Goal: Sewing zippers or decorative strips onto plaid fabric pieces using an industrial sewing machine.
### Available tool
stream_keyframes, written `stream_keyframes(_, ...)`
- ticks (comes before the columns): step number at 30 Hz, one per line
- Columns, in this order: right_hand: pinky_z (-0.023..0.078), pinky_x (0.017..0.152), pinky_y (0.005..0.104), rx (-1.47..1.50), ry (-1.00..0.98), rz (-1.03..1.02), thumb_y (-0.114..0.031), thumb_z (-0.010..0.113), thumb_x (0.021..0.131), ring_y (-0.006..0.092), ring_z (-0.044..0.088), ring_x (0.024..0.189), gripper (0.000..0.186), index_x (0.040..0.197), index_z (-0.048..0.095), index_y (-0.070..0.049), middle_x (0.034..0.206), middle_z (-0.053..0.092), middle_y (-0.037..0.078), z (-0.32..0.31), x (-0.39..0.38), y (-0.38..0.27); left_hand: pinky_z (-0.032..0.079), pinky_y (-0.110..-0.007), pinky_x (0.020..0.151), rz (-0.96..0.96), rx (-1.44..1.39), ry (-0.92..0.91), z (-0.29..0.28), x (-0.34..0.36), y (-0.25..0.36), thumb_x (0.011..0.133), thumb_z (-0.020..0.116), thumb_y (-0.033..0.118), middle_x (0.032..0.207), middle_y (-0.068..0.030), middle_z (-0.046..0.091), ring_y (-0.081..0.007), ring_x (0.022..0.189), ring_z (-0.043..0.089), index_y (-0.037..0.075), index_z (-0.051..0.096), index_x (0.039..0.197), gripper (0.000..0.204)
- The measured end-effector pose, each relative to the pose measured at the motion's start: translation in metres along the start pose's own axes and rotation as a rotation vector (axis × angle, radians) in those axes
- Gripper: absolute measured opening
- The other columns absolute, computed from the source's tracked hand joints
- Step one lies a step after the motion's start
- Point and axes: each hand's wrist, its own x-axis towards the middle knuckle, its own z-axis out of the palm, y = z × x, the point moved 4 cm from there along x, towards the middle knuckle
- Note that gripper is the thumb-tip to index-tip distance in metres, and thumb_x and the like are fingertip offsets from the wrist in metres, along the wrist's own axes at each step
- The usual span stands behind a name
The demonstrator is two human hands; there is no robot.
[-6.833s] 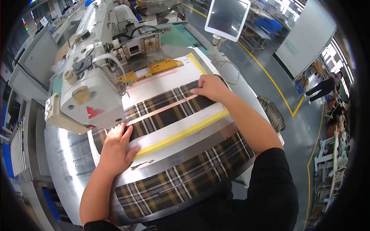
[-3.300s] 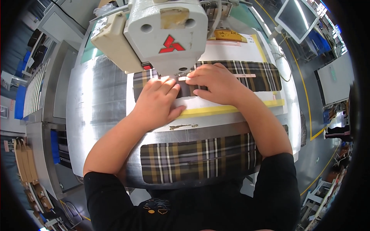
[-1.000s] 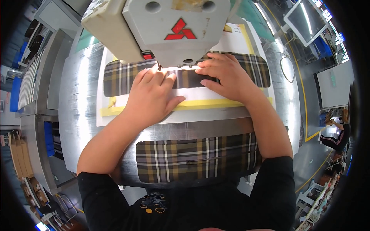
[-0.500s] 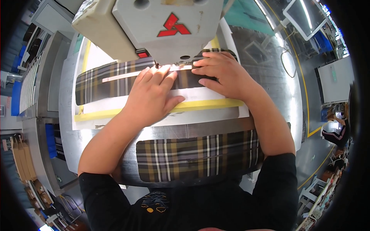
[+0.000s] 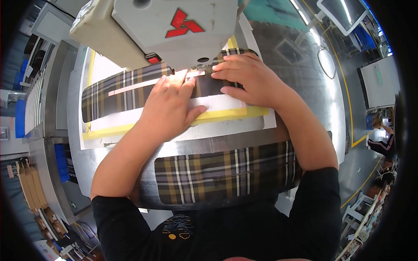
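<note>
A plaid fabric panel (image 5: 117, 98) in dark, brown and white lies on a white sheet (image 5: 183, 135) edged with yellow tape. Along the panel runs a narrow pale strip (image 5: 130, 88). My left hand (image 5: 167, 102) rests on panel and strip, fingers stretched out, thumb apart over the white sheet. To the right of the strip's end, my right hand (image 5: 252, 80) presses flat on the panel, its fingers spread. Directly beyond both hands stands the pale head of a sewing machine (image 5: 187, 35); it hides part of the panel and the stitching area.
A second plaid panel (image 5: 226, 172), with a thin dark line along it, lies at the near table edge. The metal table (image 5: 300, 65) extends right. Metal cabinets (image 5: 54, 165) stand at left. A monitor (image 5: 344, 15) is far right; another person (image 5: 381, 141) is in the distance.
The whole view has shifted and turned slightly, with the machine head now farther left in it. Both hands remain on the panel in much the same pose.
</note>
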Motion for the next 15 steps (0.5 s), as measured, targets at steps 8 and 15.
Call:
stream_keyframes(8, 0.033, 0.121, 0.0459, 0.044, 0.006, -0.001, -0.029, 0.071, 0.097, 0.0270, 0.053, 0.142, 0.037, 0.129, 0.074, -0.012, 0.140, 0.069, 0.002, 0.0011, 0.0000, 0.0011, 0.038, -0.054, 0.120, -0.065, 0.032, -0.128, 0.0006, 0.0045, -0.0003, 0.098, 0.070, 0.046, 0.147, -0.0364, 0.053, -0.0490, 0.136, 0.054, -0.007, 0.056, 0.139, 0.069)
stream_keyframes(15, 0.034, 0.120, 0.0444, 0.036, -0.020, 0.027, -0.034, 0.070, 0.098, 0.0238, 0.051, 0.142, 0.036, 0.127, 0.076, -0.013, 0.140, 0.068, 0.000, 0.0014, 0.0009, 0.0008, 0.036, -0.055, 0.122, -0.037, 0.042, -0.095, 0.0000, 0.0022, 0.0012, 0.100, 0.067, 0.049, 0.146, -0.0353, 0.055, -0.0479, 0.137, 0.053, -0.006, 0.055, 0.140, 0.070)
